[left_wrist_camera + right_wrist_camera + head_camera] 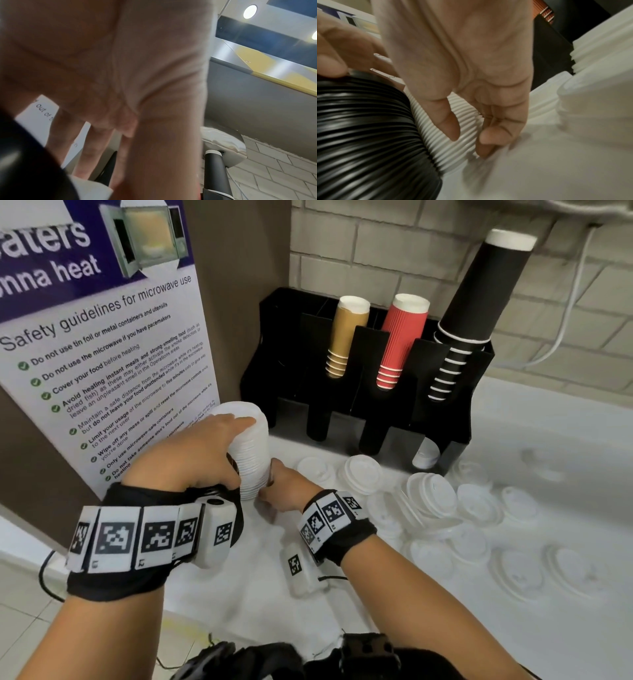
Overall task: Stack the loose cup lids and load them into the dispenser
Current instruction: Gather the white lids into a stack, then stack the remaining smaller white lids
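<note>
A tall stack of white lids (250, 450) stands tilted near the counter's left end. My left hand (219, 446) wraps its upper half from the left, fingers over the top. My right hand (277, 491) pinches the stack's bottom. In the right wrist view my thumb and fingers (488, 142) curl on the white ribbed stack (465, 121), and a ribbed black stack (368, 128) lies against it under my left fingers (337, 54). The black dispenser (342, 364) stands behind. Loose white lids (431, 494) lie to the right. My palm fills the left wrist view.
Brown (346, 337), red (400, 340) and black (469, 313) cup stacks stand upside down in the dispenser. A safety poster (102, 354) on a brown panel closes the left side. A brick wall (394, 244) is behind. Several lids spread over the white counter (548, 628) on the right.
</note>
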`<state>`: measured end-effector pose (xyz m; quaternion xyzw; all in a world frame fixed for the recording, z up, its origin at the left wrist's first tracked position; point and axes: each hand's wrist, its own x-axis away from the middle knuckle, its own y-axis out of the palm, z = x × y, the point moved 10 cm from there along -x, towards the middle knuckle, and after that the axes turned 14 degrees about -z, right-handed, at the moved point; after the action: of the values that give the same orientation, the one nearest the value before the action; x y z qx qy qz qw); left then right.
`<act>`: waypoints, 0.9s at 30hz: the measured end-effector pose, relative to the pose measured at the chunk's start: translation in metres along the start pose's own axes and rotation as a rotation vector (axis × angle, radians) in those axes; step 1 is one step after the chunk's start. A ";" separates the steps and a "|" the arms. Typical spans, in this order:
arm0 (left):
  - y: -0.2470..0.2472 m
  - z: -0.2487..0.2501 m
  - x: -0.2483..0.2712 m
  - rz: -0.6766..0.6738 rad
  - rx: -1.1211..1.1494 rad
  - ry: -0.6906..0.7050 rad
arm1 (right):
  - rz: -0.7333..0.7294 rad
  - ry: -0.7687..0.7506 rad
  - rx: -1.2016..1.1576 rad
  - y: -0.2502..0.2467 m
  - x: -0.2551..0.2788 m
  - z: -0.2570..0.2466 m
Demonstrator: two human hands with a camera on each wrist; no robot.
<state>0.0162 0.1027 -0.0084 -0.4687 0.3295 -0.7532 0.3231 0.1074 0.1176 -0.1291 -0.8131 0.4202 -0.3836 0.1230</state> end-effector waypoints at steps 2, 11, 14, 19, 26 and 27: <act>-0.001 0.000 0.001 0.004 0.000 -0.004 | -0.011 -0.010 0.006 0.002 0.000 -0.002; -0.003 0.003 -0.001 0.059 -0.016 -0.013 | 0.044 -0.096 -0.055 -0.021 0.022 -0.007; -0.014 0.018 0.000 0.175 0.020 0.072 | 0.248 -0.138 -0.159 -0.085 0.053 0.000; -0.021 0.065 0.004 0.356 0.351 0.440 | 0.753 0.174 -0.247 -0.219 0.127 0.079; 0.034 0.098 -0.042 0.075 0.756 0.600 | 0.432 0.546 0.062 -0.246 0.112 0.142; 0.039 0.100 -0.047 0.051 0.779 0.604 | 0.336 0.592 0.167 -0.236 0.108 0.142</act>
<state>0.1318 0.0980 -0.0285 -0.0655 0.1139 -0.9146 0.3825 0.3878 0.1617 -0.0457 -0.5732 0.5326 -0.6104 0.1233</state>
